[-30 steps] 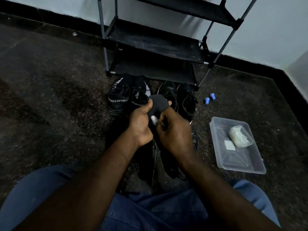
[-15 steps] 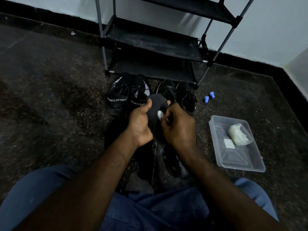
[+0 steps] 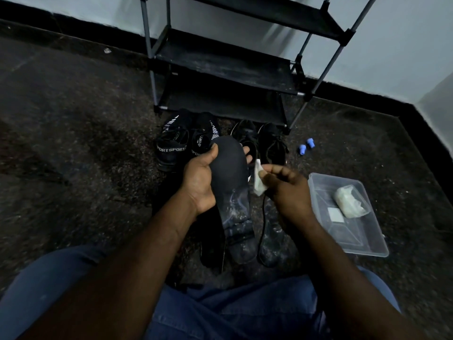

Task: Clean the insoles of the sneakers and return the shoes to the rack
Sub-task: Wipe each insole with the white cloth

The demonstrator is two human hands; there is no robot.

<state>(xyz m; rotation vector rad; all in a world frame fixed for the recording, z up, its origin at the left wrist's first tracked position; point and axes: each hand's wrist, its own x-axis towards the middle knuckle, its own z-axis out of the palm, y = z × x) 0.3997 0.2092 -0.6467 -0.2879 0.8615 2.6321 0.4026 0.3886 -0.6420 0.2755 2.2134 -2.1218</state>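
My left hand (image 3: 199, 179) grips a black insole (image 3: 231, 185) near its toe end, thumb on its left edge and fingertips showing past its right edge. The insole's heel half carries pale smudges. My right hand (image 3: 285, 186) pinches a small white wipe (image 3: 259, 179) just right of the insole, apart from it. Two pairs of black sneakers stand on the floor behind: one marked SPORT (image 3: 172, 146), the other (image 3: 273, 146) to its right. More insoles (image 3: 269, 241) lie on the floor under my hands. The black shoe rack (image 3: 225, 62) stands behind the sneakers.
A clear plastic tub (image 3: 353, 235) sits on the floor at right, holding a white wad (image 3: 350, 201) and a small white square (image 3: 335, 214). Two small blue caps (image 3: 306, 146) lie near the rack's right leg. My legs in blue jeans (image 3: 220, 312) fill the foreground.
My right hand has lifted the wipe off the insole and moved right. The insole now shows its full length in my left hand.
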